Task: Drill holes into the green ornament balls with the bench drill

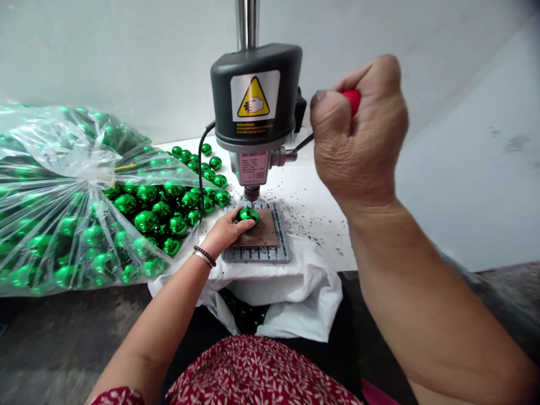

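A shiny green ball [248,215] rests on a brown board [266,230] on the drill press base [280,251]. My left hand [228,229] is closed around the ball, thumb across its near side. Right above it is the thin bit of the bench drill [255,95], whose tip looks to be at the ball's top; whether it has entered I cannot tell. Raised at the right, my right hand [360,135] wraps round the red knob [352,100] of the drill's feed lever [304,143].
A clear plastic bag [97,163] full of green balls lies at the left, with loose green balls [215,163] beside it. Dark shavings [314,225] litter the white table [333,191]. A white cloth sack [295,281] hangs at the front edge, green balls inside. A black cable [201,169] runs down from the drill.
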Motion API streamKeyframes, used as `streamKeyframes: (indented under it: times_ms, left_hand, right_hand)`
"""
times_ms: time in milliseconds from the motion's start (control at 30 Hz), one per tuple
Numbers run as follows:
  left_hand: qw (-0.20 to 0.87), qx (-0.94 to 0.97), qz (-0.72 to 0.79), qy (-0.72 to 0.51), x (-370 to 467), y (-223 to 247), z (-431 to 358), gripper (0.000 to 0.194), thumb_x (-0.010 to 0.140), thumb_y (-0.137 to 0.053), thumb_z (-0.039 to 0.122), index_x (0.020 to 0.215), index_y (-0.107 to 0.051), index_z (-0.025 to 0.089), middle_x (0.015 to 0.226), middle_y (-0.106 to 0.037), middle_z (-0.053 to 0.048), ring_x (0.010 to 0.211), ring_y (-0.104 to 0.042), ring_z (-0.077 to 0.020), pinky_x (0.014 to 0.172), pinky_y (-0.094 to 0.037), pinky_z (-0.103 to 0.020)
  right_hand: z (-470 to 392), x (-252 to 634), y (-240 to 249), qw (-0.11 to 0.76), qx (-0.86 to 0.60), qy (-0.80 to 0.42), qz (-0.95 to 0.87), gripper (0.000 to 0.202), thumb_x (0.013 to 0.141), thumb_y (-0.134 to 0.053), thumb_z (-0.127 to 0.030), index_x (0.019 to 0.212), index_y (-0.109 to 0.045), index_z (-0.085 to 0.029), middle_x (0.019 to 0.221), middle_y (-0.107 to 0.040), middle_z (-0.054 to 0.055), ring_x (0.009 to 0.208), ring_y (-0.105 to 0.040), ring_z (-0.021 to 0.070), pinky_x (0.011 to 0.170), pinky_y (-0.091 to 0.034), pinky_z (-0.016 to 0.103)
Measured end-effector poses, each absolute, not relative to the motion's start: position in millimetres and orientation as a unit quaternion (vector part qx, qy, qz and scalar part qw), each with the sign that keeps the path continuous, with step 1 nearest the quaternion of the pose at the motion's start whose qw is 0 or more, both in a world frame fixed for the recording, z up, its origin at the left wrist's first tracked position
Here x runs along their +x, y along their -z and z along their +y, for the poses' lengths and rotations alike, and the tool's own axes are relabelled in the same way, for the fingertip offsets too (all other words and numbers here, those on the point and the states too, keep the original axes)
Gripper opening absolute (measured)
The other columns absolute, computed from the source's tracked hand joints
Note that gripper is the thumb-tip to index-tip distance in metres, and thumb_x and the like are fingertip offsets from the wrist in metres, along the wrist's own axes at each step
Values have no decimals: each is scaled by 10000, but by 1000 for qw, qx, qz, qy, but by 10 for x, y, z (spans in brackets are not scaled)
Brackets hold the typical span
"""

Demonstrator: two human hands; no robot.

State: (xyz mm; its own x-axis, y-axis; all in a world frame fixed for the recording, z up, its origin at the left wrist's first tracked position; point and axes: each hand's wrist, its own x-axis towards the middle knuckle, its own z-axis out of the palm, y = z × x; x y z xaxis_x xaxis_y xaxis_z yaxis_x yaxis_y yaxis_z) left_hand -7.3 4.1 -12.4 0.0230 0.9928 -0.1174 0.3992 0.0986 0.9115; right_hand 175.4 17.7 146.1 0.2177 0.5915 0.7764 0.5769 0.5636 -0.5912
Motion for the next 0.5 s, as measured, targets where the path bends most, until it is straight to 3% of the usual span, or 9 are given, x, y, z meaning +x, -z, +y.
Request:
streamKeyframes:
  times_ms: [67, 300, 500]
  left_hand:
    - [396, 596, 615, -332, -54, 101, 17, 595, 744, -720, 355, 1305, -598, 199, 1157, -699, -56, 1063, -618, -211, 943, -462, -299]
    - [265, 678, 637, -253, 43, 98, -144, 593, 802, -678, 374, 1357, -541, 215, 1072, -713, -56, 964, -652, -237, 861, -499, -334]
    - [274, 666, 640, -270, 69, 167, -115, 623, 797, -690, 383, 1371, -532, 200, 1130, -707, -70, 1048, -643, -248, 932, -487, -345]
  right_hand:
    - [168, 1762, -1461, 625, -464, -8, -628, 165, 844, -509, -222, 783, -365, -168, 687, -385, -59, 622, -303, 16, 664, -324, 163]
    - [110, 1758, -1457, 602, -484, 0, -635, 177, 876, -510, -223, 809, -362, -153, 741, -379, -54, 658, -311, -7, 695, -342, 141]
    - [53, 1792, -1338, 592, -473, 48, -651, 169, 905, -454, -290, 864, -419, -130, 778, -411, -53, 679, -359, -26, 722, -361, 154]
